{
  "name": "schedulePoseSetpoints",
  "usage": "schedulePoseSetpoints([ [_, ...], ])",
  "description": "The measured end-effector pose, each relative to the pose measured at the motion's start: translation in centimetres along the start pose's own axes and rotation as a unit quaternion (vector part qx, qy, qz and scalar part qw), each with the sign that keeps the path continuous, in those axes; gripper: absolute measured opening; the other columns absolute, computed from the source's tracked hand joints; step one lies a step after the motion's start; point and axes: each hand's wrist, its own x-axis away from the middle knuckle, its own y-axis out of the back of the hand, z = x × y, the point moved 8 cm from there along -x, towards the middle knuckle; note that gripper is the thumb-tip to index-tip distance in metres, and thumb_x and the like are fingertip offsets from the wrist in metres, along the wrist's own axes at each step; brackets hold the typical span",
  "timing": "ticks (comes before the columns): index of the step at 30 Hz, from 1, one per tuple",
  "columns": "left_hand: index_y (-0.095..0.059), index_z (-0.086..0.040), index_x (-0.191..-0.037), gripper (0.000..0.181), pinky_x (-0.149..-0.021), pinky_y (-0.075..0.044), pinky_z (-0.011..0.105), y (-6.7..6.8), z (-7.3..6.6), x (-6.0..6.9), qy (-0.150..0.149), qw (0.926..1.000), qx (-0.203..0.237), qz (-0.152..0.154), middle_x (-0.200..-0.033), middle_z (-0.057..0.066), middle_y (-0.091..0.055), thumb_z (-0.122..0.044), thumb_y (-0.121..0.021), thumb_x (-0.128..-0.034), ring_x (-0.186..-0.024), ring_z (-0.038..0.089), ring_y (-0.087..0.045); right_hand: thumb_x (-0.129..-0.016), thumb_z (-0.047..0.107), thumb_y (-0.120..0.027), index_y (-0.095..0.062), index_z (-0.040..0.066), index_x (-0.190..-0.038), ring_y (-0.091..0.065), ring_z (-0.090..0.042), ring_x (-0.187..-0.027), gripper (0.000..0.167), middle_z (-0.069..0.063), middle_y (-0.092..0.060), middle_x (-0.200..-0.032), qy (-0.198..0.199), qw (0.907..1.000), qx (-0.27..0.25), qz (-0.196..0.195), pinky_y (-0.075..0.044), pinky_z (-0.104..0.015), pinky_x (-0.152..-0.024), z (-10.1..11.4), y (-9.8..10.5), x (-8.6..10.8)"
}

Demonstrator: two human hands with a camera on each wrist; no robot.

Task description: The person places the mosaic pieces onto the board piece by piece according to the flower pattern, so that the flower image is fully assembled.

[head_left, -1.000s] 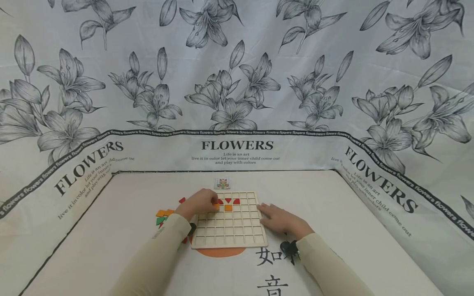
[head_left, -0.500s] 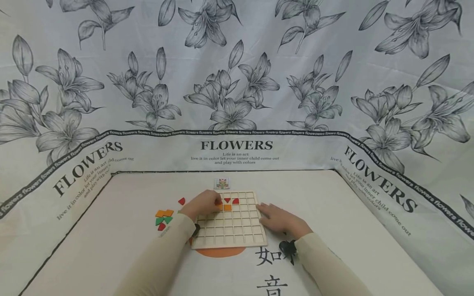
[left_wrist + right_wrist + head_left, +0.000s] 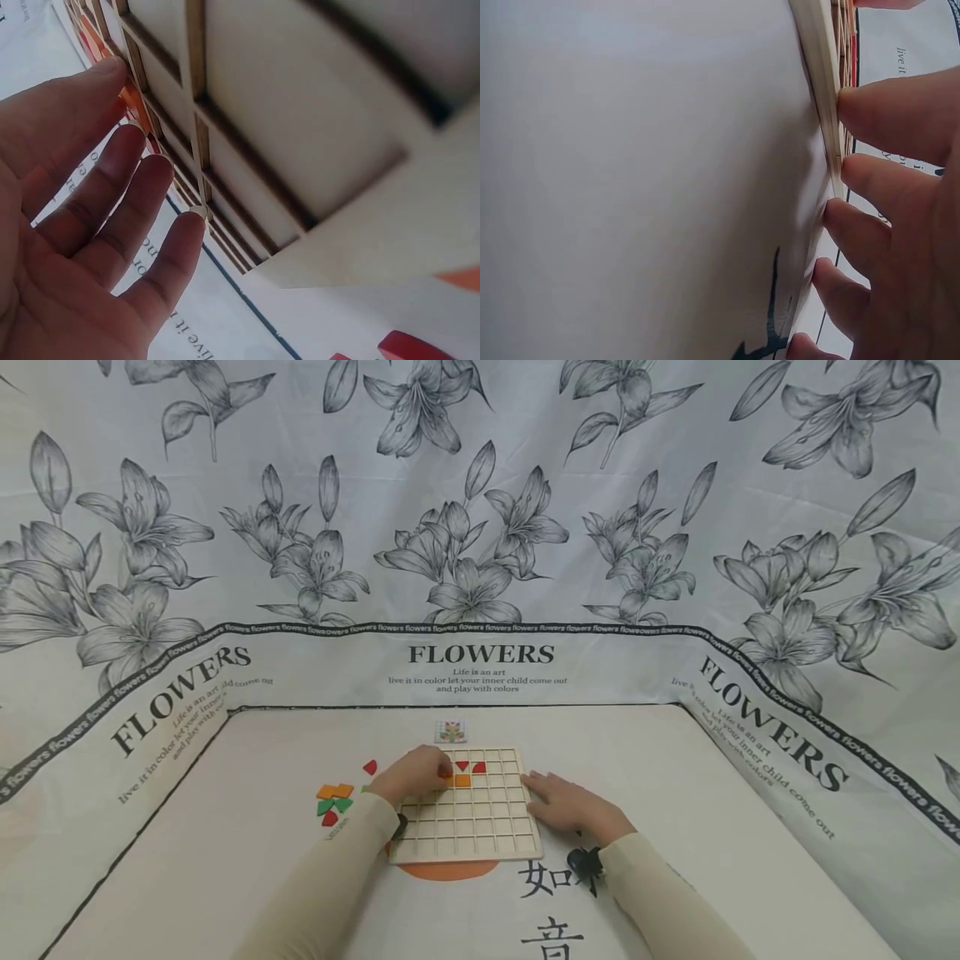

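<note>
My left hand (image 3: 408, 774) is over the upper left of the wooden grid board (image 3: 468, 831). Its thumb and fingertips pinch an orange piece (image 3: 132, 99), partly hidden; the other fingers are loosely bent in the left wrist view. Beside the fingertips, a red triangle (image 3: 462, 765) and a red rounded piece (image 3: 479, 767) lie in the board's cells, with an orange square (image 3: 462, 781) below the triangle. My right hand (image 3: 573, 806) rests against the board's right edge, its fingertips touching the rim (image 3: 827, 97) in the right wrist view.
Loose orange pieces (image 3: 334, 791), green pieces (image 3: 334, 806) and red pieces (image 3: 329, 818) lie left of the board. A small pattern card (image 3: 451, 732) is behind it. Flower-printed cloth (image 3: 480, 666) stands around the table.
My left hand has shifted slightly right over the board, bringing the orange piece with it and uncovering more loose pieces at the left. My right hand stays at the board's edge.
</note>
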Motion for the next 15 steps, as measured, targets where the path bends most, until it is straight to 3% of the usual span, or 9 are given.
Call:
schedulePoseSetpoints([
  [7, -0.072, -0.011, -0.108, 0.021, -0.093, -0.050, 0.037, -0.3, 0.1, 0.3, -0.003, 1.0000, -0.003, 0.008, -0.107, 0.001, -0.070, -0.018, -0.068, -0.0880, -0.098, 0.016, -0.061, -0.098, 0.037, -0.048, -0.035, 0.022, -0.151, -0.023, -0.029, -0.148, 0.057, -0.001, -0.030, -0.159, -0.009, 0.9999, -0.010, 0.004, -0.024, -0.049, -0.118, -0.2, -0.2, 0.2],
  [15, -0.070, -0.012, -0.112, 0.023, -0.094, -0.050, 0.039, 2.0, 1.5, 1.3, 0.008, 0.9999, -0.003, -0.008, -0.113, 0.004, -0.068, -0.021, -0.066, -0.0908, -0.106, 0.020, -0.061, -0.098, 0.035, -0.048, -0.035, 0.019, -0.151, -0.023, -0.030, -0.148, 0.057, -0.003, -0.030, -0.159, 0.003, 1.0000, -0.009, 0.002, -0.023, -0.050, -0.118, -0.1, 0.0, 0.2],
])
